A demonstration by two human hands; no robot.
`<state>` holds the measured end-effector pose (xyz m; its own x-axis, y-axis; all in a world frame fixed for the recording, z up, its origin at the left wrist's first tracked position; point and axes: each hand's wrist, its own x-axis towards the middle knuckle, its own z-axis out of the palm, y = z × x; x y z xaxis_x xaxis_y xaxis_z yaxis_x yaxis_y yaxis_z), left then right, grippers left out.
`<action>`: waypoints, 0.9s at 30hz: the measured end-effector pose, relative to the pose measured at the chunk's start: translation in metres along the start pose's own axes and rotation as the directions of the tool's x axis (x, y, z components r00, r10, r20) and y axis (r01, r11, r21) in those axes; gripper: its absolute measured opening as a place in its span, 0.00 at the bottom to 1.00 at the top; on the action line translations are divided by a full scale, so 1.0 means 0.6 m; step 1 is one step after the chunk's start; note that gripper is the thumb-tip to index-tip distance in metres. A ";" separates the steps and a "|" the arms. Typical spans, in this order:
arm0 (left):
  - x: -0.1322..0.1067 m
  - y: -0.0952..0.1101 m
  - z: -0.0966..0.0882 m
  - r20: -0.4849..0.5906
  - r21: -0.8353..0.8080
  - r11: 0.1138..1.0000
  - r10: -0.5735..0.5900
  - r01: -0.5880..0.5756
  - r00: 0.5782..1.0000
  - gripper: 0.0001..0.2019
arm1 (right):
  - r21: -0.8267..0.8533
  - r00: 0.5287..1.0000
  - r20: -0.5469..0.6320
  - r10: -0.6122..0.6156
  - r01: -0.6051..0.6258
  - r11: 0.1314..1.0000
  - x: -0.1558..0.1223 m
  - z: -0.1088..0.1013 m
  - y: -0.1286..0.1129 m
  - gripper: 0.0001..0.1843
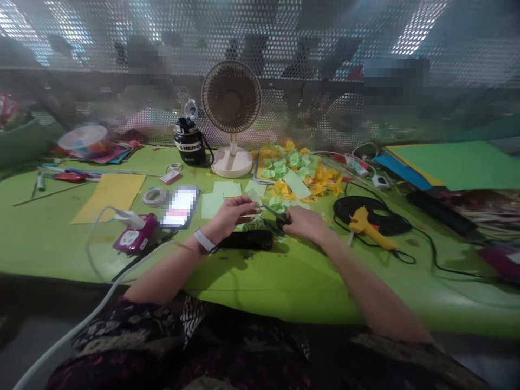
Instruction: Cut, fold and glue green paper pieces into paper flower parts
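Scissors [280,218] are in the right hand's [304,223] grip over the green desk [284,276], blades aimed at the left hand [232,216]. Left grip's narrow, right by some pale green paper [255,190], but honestly can't tell if it's pinching any. Paper flowers [326,177] sit just beyond.

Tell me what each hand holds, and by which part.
Right hand: dark-handled metal scissors, by the handles. Left hand: apparently pale-green paper, its exact hold unclear.
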<state>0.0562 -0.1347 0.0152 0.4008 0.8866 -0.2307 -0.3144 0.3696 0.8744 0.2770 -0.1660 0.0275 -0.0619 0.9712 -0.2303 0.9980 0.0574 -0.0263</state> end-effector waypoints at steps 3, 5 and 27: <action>0.001 -0.003 -0.001 0.028 -0.003 1.000 -0.011 0.011 1.000 0.13 | -0.009 0.999 0.037 0.026 -0.026 1.000 -0.001 -0.009 -0.001 0.16; 0.001 -0.006 -0.001 0.038 -0.006 1.000 -0.002 0.002 0.999 0.14 | -0.012 0.998 0.053 0.033 -0.033 0.999 -0.001 -0.012 -0.003 0.17; -0.011 0.000 0.013 -0.039 -0.046 0.998 0.028 -0.030 0.999 0.17 | 0.995 0.991 0.070 -0.110 -0.062 0.075 -0.057 0.014 0.006 0.20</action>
<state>0.0601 -0.1429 0.0200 0.3576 0.9069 -0.2227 -0.3655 0.3554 0.8603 0.2823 -0.2007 0.0269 -0.1724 0.9402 -0.2938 0.0666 -0.2864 -0.9558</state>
